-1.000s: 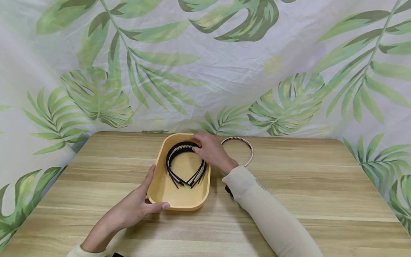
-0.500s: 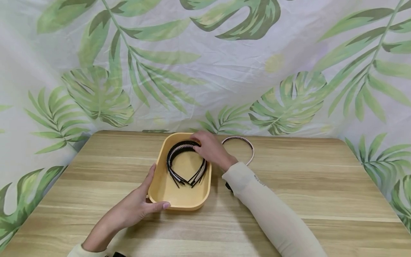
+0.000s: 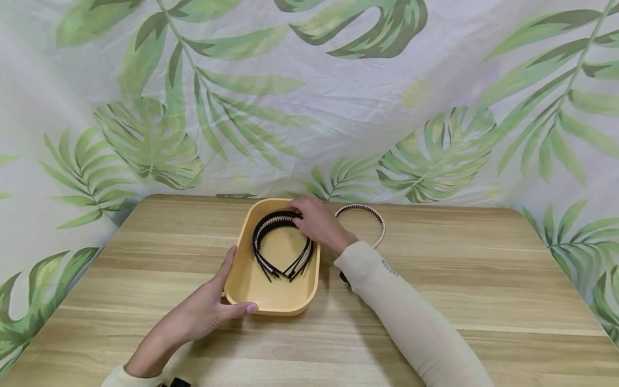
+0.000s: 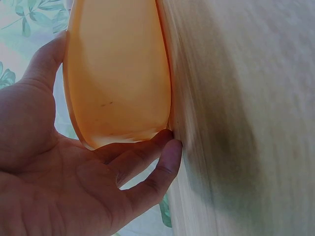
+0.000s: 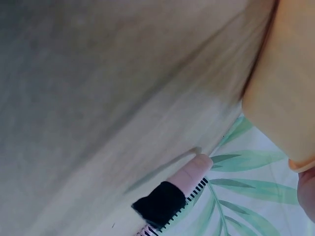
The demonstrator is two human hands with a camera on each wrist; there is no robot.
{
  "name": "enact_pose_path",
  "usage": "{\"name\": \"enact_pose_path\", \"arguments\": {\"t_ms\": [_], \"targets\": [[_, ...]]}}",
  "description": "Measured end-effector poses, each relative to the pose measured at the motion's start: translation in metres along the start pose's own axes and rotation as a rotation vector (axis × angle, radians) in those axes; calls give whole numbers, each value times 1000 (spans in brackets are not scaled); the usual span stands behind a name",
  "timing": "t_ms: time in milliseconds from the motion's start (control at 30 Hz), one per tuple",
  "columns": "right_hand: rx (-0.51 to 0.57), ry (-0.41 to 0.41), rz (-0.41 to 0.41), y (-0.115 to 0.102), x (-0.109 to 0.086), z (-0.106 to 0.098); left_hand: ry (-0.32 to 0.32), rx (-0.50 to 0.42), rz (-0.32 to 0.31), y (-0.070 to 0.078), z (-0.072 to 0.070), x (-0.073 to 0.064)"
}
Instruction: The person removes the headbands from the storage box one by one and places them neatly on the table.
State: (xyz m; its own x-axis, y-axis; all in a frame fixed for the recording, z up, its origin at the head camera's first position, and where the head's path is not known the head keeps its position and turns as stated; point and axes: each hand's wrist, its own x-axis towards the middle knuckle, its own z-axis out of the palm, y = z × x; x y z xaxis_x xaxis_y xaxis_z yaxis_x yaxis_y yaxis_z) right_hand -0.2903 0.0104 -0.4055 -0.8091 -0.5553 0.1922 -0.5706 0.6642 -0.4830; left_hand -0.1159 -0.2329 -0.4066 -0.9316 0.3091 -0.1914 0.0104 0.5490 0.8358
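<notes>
A yellow rectangular bin (image 3: 271, 301) sits on the table, several arched black and pale headbands (image 3: 258, 236) nested inside with their ends toward the near side. My left hand (image 3: 200, 312) grips the bin's near-left corner, thumb at the front wall and a finger along the left side. The left wrist view shows this hand (image 4: 74, 167) curled around the bin's wall (image 4: 118, 73). My right hand (image 3: 319, 223) reaches over the far-right rim, its fingers curled at the headbands' upper right part; the fingertips are partly hidden. In the right wrist view only a bit of that hand (image 5: 307, 196) shows below the bin's rim.
A single pale pink headband with dark teeth (image 3: 384, 228) lies on the wooden table (image 3: 459, 269) to the right of the bin, partly behind the right forearm. A leaf-printed cloth (image 3: 348, 123) hangs along the table's back edge.
</notes>
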Motion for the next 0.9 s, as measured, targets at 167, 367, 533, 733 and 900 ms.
{"name": "enact_pose_path", "arguments": {"t_ms": [167,367,533,733,900], "targets": [[2,-4,12,-1,1,0,0,1,-13,1,0,0],[27,8,11,0,1,0,-1,-7,-16,1,0,0],[39,14,8,0,0,0,-3,-11,-10,1,0,1],[73,27,10,-1,-1,-1,-4,-22,-13,0,1,1],[94,41,9,-1,-1,0,1,-18,-9,0,1,0]]}}
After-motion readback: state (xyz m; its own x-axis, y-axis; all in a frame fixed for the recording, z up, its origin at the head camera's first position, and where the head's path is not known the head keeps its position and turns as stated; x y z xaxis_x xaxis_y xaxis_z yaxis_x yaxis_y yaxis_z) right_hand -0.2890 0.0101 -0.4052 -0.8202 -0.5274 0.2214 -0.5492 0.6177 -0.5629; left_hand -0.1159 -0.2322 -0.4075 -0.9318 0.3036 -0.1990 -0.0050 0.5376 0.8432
